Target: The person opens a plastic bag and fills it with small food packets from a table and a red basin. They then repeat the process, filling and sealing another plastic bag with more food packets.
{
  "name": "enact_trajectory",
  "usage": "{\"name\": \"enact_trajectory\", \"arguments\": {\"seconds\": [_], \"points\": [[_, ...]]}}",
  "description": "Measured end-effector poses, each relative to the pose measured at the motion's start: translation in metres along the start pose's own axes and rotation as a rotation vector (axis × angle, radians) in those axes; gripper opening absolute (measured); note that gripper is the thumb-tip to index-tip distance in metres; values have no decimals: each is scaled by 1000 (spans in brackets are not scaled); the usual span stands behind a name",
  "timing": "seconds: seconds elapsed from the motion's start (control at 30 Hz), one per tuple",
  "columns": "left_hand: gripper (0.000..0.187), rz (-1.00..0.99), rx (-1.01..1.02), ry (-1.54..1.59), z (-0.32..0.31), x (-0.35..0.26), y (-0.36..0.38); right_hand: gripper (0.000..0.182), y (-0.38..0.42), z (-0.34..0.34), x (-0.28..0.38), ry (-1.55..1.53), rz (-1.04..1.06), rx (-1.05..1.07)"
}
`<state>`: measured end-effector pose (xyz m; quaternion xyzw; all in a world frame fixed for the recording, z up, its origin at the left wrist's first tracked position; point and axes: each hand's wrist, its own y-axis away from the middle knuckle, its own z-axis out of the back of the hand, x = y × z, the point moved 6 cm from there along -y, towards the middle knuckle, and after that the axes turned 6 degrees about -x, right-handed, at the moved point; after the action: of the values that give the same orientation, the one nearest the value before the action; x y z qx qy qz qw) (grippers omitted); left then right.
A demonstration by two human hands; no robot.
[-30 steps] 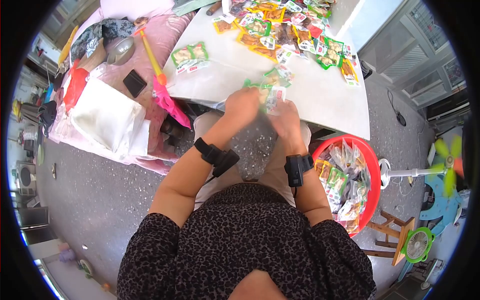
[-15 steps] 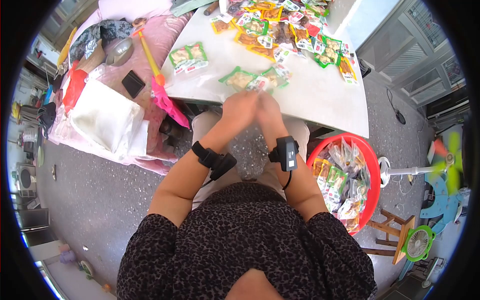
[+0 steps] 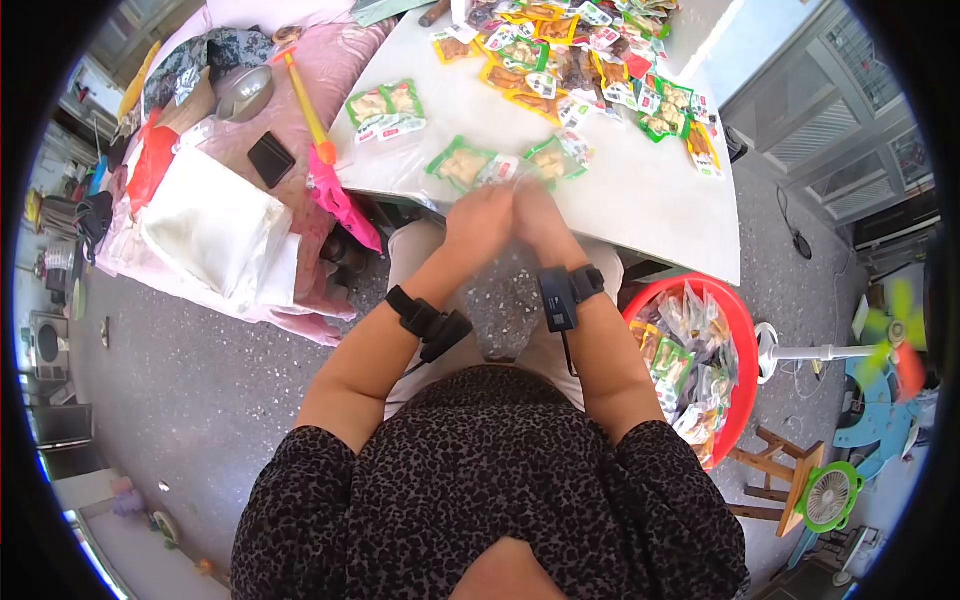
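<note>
At the near edge of the white table, my left hand (image 3: 480, 222) and my right hand (image 3: 541, 218) are side by side and nearly touching. Both are closed, with fingers partly blurred. My left hand grips the lower end of a green-edged food packet (image 3: 462, 166) with pale pieces inside. A second green-edged packet (image 3: 548, 160) fans out to the right above my right hand, which is closed at its lower end. Exactly where the fingertips pinch is hidden. To the left on the table lies a pair of similar green packets (image 3: 385, 108).
A heap of yellow and green packets (image 3: 540, 85) covers the back of the table (image 3: 640, 215). A red tub (image 3: 742, 370) of packets stands on the floor at right, by a wooden stool (image 3: 790, 470) and fans. A pink-covered bed (image 3: 225, 130) is at left.
The two packets in my hands have spread apart, the right one swinging further right. My right hand and wrist have turned slightly. The camera view has shifted a little.
</note>
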<state>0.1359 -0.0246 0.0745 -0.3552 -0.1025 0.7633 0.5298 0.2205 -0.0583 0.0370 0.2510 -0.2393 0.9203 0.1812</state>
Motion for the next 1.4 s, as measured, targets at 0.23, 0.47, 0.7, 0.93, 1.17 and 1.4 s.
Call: {"name": "enact_trajectory", "arguments": {"seconds": [0.23, 0.47, 0.7, 0.93, 1.17, 1.4], "points": [[13, 213, 16, 61, 8, 31, -14, 17, -5, 22, 10, -538, -137, -146], [16, 320, 116, 127, -23, 34, -6, 27, -30, 89, -93, 14, -287, -493], [17, 314, 229, 25, -36, 30, -9, 41, -44, 75, -138, -77, -654, -125], [16, 317, 131, 180, -30, 29, -10, 20, -4, 83, -94, -1010, -788, -100], [15, 291, 59, 328, -24, 8, -23, 23, 49, 87, -72, -1638, -715, -313], [16, 277, -40, 345, -23, 9, -22, 21, 54, 112, -54, -1680, -619, -376]]}}
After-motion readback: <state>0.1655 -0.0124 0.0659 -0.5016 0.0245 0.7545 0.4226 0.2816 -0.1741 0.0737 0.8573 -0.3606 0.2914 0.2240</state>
